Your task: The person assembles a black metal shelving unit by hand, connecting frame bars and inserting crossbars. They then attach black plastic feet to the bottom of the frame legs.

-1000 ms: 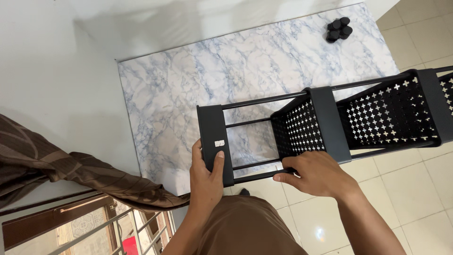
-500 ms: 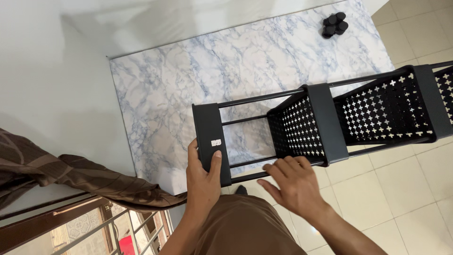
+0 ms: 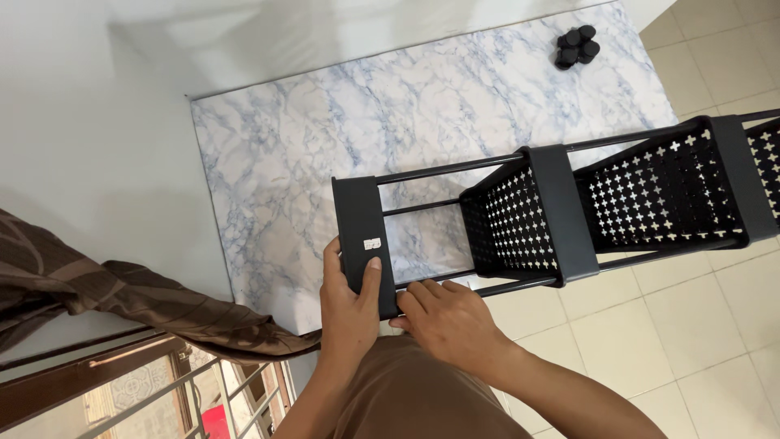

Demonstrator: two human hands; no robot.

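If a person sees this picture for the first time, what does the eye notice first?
A black metal rack with star-perforated baskets lies on its side across the middle, over a blue-veined marble-patterned mat. At its near end, the left hand grips the flat black end panel, and the right hand touches the lower rod. Small black round caps sit top right.

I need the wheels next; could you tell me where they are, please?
The small black round wheels lie clustered at the marble-patterned mat's far right corner.
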